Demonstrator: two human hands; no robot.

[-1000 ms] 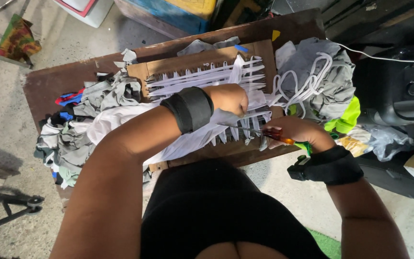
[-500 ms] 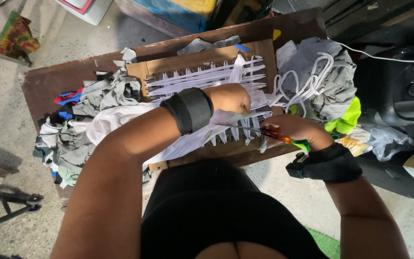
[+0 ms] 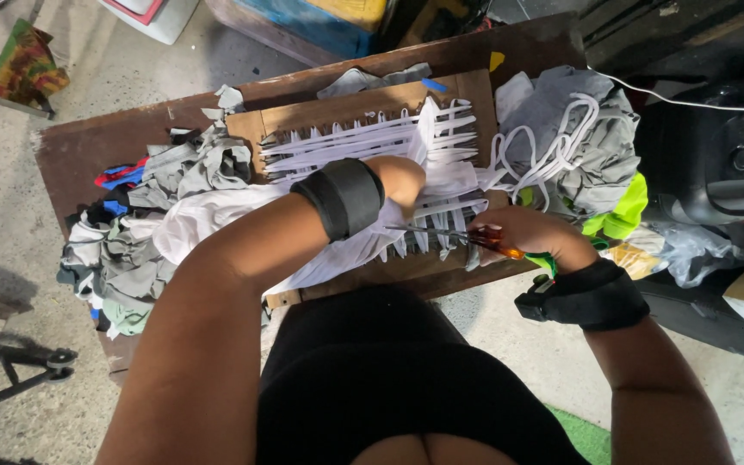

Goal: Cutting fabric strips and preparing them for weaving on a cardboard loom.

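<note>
A brown cardboard frame (image 3: 262, 127) strung with white fabric strips (image 3: 363, 138) lies on a dark wooden table (image 3: 79, 155). My left hand (image 3: 398, 178), a black band on its wrist, presses on a piece of white cloth (image 3: 217, 215) over the frame's near edge. My right hand (image 3: 531, 237), also with a black wrist band, grips scissors with orange handles (image 3: 475, 236). The blades point left into the white cloth beside my left hand.
Grey and blue fabric scraps (image 3: 131, 232) pile on the table's left end. Grey cloth with white loops (image 3: 561, 138) and a neon yellow piece (image 3: 622, 211) lie at the right. A black speaker (image 3: 725, 164) stands further right. Concrete floor surrounds the table.
The scissors in my right hand have shifted slightly left into the white cloth. My left hand holds its place on the frame.
</note>
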